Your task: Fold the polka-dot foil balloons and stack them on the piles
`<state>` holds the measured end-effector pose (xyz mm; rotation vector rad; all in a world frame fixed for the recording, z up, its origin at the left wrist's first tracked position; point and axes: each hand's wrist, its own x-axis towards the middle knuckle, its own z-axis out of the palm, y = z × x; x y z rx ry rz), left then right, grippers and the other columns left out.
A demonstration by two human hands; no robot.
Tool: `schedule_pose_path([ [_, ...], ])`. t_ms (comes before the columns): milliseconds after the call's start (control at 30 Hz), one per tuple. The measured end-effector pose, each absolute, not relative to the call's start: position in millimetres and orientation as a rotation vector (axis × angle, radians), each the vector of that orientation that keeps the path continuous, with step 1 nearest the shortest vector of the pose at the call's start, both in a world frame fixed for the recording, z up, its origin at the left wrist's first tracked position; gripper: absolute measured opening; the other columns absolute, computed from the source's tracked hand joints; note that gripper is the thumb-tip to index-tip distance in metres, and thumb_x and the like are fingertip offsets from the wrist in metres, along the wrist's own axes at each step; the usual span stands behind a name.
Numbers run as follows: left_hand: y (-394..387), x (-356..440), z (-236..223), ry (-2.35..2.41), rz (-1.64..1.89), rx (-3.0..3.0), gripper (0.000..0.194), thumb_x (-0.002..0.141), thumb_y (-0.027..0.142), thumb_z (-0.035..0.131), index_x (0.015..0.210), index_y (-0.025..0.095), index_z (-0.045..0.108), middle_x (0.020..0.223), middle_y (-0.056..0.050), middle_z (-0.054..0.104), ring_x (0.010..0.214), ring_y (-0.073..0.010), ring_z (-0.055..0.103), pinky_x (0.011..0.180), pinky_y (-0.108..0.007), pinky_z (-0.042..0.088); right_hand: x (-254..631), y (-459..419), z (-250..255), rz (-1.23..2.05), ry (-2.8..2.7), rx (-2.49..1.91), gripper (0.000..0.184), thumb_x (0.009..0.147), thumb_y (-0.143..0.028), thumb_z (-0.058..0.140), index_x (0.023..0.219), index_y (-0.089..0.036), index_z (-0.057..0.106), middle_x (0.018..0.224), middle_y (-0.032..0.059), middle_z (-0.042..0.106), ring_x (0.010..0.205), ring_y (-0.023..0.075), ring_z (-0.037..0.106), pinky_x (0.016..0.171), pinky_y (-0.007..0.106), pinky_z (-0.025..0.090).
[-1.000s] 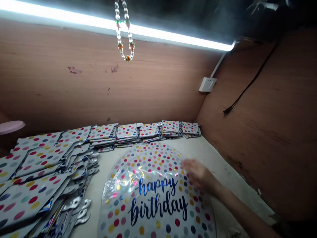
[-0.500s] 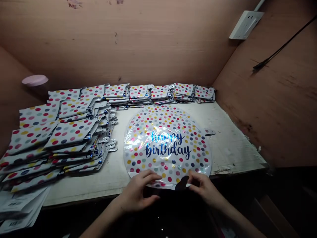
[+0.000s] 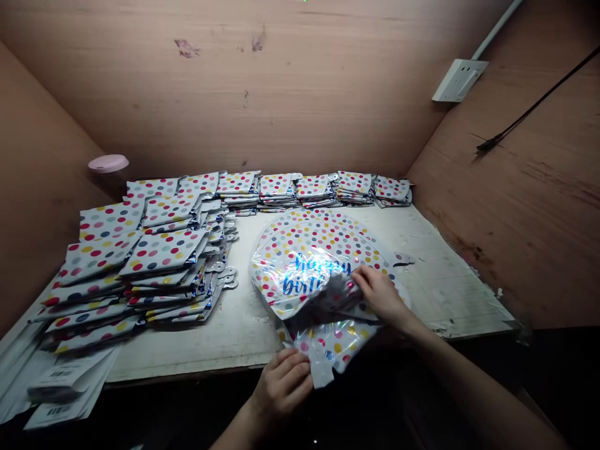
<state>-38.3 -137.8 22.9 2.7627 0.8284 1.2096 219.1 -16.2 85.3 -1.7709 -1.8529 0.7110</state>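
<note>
A flat round foil balloon (image 3: 281,265) with coloured dots and blue "happy birthday" lettering lies on the white tabletop. More dotted foil shows beneath its far edge. My right hand (image 3: 382,297) pinches the balloon's near part, lifted and folded back over the lettering. Below it, my left hand (image 3: 284,384) is closed on the foil at the table's front edge, beside a pale grey tab (image 3: 322,367) hanging down. Between the hands the foil is creased, showing a shadowed fold. Another small tab (image 3: 404,259) sticks out at the right of the balloon.
Folded dotted foil packets (image 3: 164,250) are piled in several stacks at the left, and a row of packets (image 3: 276,186) runs along the back wall. Printed papers (image 3: 70,387) lie front left. A pink-lidded cup (image 3: 109,164) stands back left; a socket (image 3: 460,80) is on the wall.
My right hand has moved up and away from the front edge, lifting and folding the balloon's near part. My left hand has closed on the foil below. The view has shifted slightly.
</note>
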Motion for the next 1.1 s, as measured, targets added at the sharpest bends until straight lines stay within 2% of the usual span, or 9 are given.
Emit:
schedule_pose_path([
  [133,-148.0,-48.0,23.8,0.789,1.089,2.776,0.014,0.085,0.016,0.047,0.085,0.017,0.061,0.068,-0.003,0.063,0.064,-0.0152,0.061,0.069,-0.033,0.052,212.8,42.9,87.2,0.286,-1.988,-1.982,0.017,0.093,-0.023,0.041,0.085,-0.020,0.055,0.080,0.0061,0.065,0.074,0.0185,0.059,0.064,0.026,0.037],
  [233,-119.7,-51.1,48.8,1.076,1.256,2.641,0.039,0.082,0.029,0.053,0.119,0.018,0.052,0.101,-0.012,0.066,0.096,-0.0255,0.062,0.084,-0.042,0.051,206.3,57.5,88.0,0.302,-2.074,-1.931,0.013,0.091,-0.022,0.046,0.085,-0.020,0.057,0.080,0.0060,0.067,0.075,0.0196,0.061,0.064,0.026,0.039],
  [333,-69.8,-54.7,72.1,1.626,0.907,2.516,0.072,0.074,0.024,0.065,0.138,0.012,0.035,0.133,-0.019,0.050,0.127,-0.0341,0.044,0.105,-0.051,0.036,205.8,32.1,89.5,0.275,-2.135,-1.807,0.018,0.094,-0.028,0.042,0.097,-0.020,0.058,0.090,0.0067,0.068,0.081,0.0199,0.063,0.071,0.028,0.043],
  [433,-32.6,-73.9,72.7,1.640,0.333,2.418,0.058,0.067,0.006,0.059,0.124,0.016,0.055,0.125,-0.015,0.060,0.121,-0.0312,0.052,0.109,-0.048,0.032,221.6,-23.4,79.8,0.295,-2.162,-1.520,0.052,0.084,-0.038,0.056,0.130,-0.015,0.044,0.108,0.0123,0.066,0.094,0.0236,0.063,0.082,0.034,0.048],
  [500,-23.1,-95.7,63.2,1.484,0.230,2.326,0.050,0.068,0.002,0.051,0.111,0.023,0.065,0.124,-0.007,0.062,0.118,-0.0258,0.055,0.106,-0.042,0.037,241.8,-61.1,62.7,0.409,-2.257,-1.396,0.070,0.076,-0.033,0.062,0.139,-0.016,0.037,0.122,0.0136,0.061,0.110,0.0265,0.058,0.092,0.039,0.047],
  [667,-11.2,-139.3,53.2,1.425,0.294,2.067,0.040,0.072,0.009,0.043,0.099,0.024,0.070,0.112,-0.001,0.069,0.108,-0.0216,0.062,0.096,-0.032,0.045,292.3,-85.6,23.4,0.610,-2.126,-1.627,0.037,0.081,-0.021,0.043,0.111,-0.019,0.065,0.122,0.0103,0.063,0.116,0.0240,0.057,0.098,0.038,0.045],
  [800,23.1,-137.8,61.8,1.638,0.190,1.945,0.030,0.085,0.023,0.039,0.093,0.021,0.068,0.093,-0.002,0.073,0.088,-0.0205,0.067,0.077,-0.026,0.049,303.4,-38.8,26.7,0.617,-1.853,-2.062,0.039,0.091,-0.028,0.030,0.104,-0.018,0.065,0.105,0.0091,0.070,0.098,0.0203,0.065,0.081,0.027,0.050],
  [933,52.6,-121.2,60.3,1.826,0.089,1.890,0.034,0.091,0.038,0.039,0.083,0.019,0.066,0.079,-0.006,0.071,0.078,-0.0227,0.067,0.066,-0.026,0.048,294.6,-0.1,31.5,0.553,-1.806,-2.372,0.042,0.095,-0.039,0.031,0.090,-0.019,0.067,0.093,0.0107,0.071,0.089,0.0240,0.066,0.074,0.029,0.048],
  [1100,36.4,-86.1,59.5,2.125,0.172,1.963,0.037,0.095,0.030,0.035,0.121,0.014,0.056,0.119,-0.019,0.059,0.109,-0.0317,0.058,0.089,-0.044,0.045,280.7,11.8,28.0,0.455,-1.737,-2.521,0.045,0.095,-0.040,0.030,0.092,-0.017,0.069,0.092,0.0178,0.070,0.088,0.0303,0.066,0.073,0.038,0.047],
])
